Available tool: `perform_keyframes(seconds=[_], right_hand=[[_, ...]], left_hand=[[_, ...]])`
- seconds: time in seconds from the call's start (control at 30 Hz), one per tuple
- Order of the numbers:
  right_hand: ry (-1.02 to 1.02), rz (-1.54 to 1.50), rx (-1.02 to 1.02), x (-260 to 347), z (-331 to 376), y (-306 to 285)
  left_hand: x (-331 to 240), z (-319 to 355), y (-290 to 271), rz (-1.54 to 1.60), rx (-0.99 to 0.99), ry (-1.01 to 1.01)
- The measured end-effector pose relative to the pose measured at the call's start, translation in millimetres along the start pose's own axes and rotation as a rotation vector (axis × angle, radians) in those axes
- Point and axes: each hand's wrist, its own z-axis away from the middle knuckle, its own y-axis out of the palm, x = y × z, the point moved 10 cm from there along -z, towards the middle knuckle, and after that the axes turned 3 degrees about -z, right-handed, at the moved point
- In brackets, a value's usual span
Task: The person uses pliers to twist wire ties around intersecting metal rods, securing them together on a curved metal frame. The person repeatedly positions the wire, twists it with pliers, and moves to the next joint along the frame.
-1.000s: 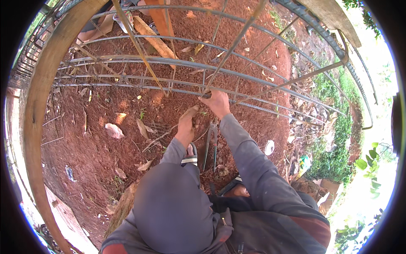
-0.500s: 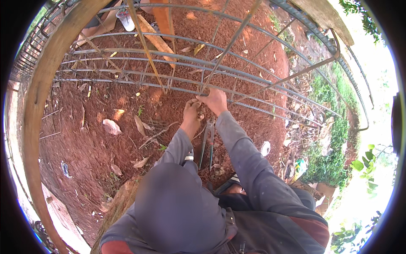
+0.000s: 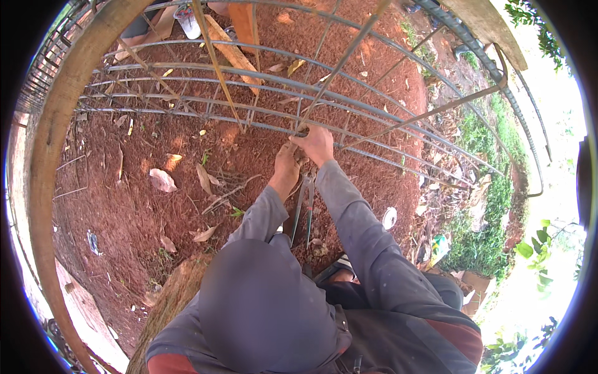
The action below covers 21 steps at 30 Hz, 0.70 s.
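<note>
My right hand is closed at the lowest steel bar of a rebar cage, where a thinner cross bar meets it. Close against it, my left hand is pinched shut just below the same crossing. What the fingertips hold is too small and too hidden to make out. Directly under my hands, a pair of long-handled pincers stands with its jaws upward and its two handles running down toward my feet.
A curved-looking wooden post rises on the left, and a wooden board lies at the upper right. Beyond the cage are a white bucket and a wooden plank. Dry leaves and a white roll lie on the red soil.
Both hands stay at the same bar crossing. My left hand has turned slightly and moved a little closer to my right fingers. The whole view has shifted slightly.
</note>
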Motion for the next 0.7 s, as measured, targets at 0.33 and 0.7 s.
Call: perform_keyframes(seconds=[0.33,0.7], right_hand=[[-0.043,-0.021,-0.052,6,2,-1],[-0.045,0.072,-0.018,13,5,-4]], left_hand=[[18,60,-28,0.135,0.102,-0.249],[-82,86,-35,-1.182,0.022,0.272]])
